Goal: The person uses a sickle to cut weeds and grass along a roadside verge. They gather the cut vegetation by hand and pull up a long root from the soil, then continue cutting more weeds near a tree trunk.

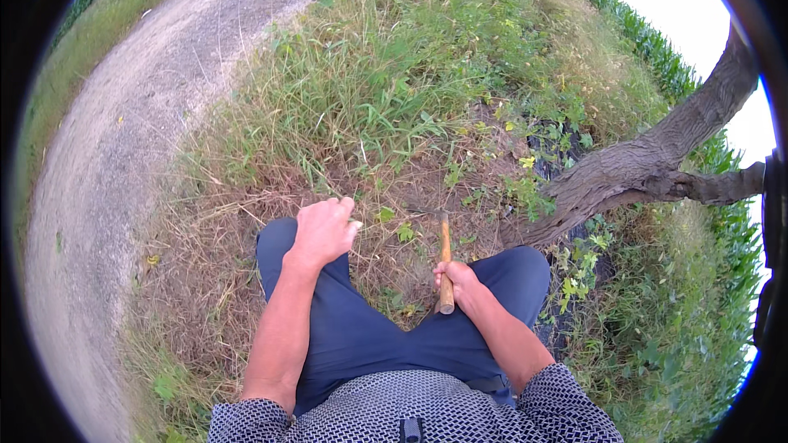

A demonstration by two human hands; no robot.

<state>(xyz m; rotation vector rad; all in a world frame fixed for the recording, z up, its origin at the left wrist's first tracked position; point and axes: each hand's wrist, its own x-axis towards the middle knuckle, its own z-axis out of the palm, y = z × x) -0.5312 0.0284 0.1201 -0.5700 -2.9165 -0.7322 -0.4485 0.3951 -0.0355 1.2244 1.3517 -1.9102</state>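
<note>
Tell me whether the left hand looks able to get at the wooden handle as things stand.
Probably yes: the wooden handle sticks out bare beyond the right hand, and only low plants seem to lie between it and the left hand.

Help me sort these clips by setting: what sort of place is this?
Outdoors, a weedy roadside verge, probably in farm country: a dirt or gravel road curves along the left, a leaning tree stands in rough grass, and tall green plants, perhaps a crop, line the right.
</note>
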